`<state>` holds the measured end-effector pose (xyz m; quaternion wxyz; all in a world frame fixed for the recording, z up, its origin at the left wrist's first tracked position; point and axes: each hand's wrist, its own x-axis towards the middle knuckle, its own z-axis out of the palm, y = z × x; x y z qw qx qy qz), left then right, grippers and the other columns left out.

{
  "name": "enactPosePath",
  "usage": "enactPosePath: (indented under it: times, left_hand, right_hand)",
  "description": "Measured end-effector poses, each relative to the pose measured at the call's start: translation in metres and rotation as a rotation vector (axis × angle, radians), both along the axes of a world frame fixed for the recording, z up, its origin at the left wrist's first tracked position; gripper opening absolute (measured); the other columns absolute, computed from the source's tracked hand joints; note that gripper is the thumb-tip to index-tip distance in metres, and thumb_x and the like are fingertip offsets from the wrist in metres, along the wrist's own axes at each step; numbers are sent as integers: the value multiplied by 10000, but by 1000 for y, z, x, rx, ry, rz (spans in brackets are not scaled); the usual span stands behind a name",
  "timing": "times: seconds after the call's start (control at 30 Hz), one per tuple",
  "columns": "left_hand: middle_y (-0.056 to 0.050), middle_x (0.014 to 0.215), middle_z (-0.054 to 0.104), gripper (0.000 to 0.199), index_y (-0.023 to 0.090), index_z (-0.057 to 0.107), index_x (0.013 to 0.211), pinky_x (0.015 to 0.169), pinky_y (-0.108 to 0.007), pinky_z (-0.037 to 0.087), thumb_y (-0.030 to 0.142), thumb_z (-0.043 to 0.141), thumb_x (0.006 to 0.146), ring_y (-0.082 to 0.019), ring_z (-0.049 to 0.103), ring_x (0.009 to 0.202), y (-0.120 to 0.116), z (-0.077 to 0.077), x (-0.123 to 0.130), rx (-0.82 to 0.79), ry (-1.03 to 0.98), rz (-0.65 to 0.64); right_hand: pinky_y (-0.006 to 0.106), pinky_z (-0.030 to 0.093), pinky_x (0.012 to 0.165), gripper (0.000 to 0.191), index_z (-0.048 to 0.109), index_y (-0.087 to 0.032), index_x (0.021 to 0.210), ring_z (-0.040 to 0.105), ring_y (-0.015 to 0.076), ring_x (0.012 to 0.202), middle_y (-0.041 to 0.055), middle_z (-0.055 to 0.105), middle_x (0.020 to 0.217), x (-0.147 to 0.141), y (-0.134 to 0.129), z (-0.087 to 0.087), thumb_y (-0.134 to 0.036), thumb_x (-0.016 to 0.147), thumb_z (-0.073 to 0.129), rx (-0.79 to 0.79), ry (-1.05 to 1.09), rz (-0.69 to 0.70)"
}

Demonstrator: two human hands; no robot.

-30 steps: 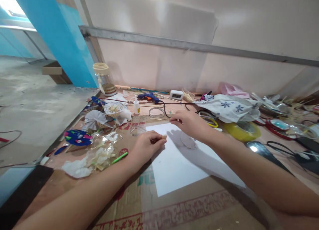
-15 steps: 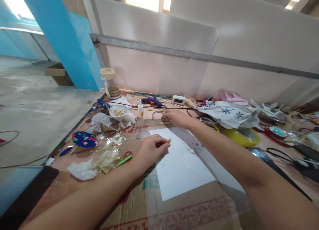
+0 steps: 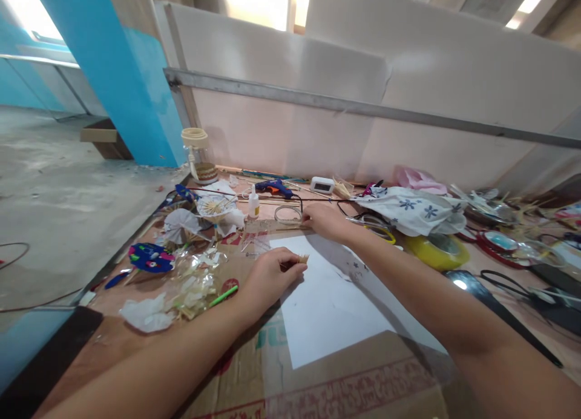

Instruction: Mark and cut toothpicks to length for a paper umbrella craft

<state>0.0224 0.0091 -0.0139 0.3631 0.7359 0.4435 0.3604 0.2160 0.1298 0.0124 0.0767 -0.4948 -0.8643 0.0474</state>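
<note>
My left hand [image 3: 276,277] is closed in a pinch on a small bundle of thin straw-coloured sticks [image 3: 302,259], whose tips poke out past the fingers. It hovers at the left edge of a white paper sheet [image 3: 327,322] on flattened cardboard [image 3: 245,358]. Farther back, my right hand [image 3: 325,221] reaches beyond the paper, with fingertips drawn together at the right end of a thin stick [image 3: 289,228] lying there. What lies between those fingertips is hidden. A coil of wire [image 3: 287,214] lies just left of them.
At the back are a white glue bottle [image 3: 253,202], a blue glue gun [image 3: 274,188] and a white digital clock [image 3: 322,184]. Small paper umbrellas [image 3: 151,258] and a green pen [image 3: 224,296] lie left. Yellow tape [image 3: 436,252], patterned cloth [image 3: 411,208] and a phone [image 3: 494,310] are right.
My right hand has shifted slightly right and toward me, from beside the wire coil to the stick's right end. My left hand keeps its bundle in nearly the same place.
</note>
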Motion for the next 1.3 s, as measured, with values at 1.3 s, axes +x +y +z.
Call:
enactPosePath:
  times: [1.3]
  left_hand:
    - [-18, 783, 720, 162, 198, 742, 782, 674, -259, 482, 301, 641, 857, -155, 648, 741, -12, 50, -2, 48, -60, 8]
  right_hand:
    - [321, 450, 803, 108, 699, -167, 887, 602, 212, 885, 70, 694, 879, 24, -78, 13, -84, 883, 630, 45, 230, 296]
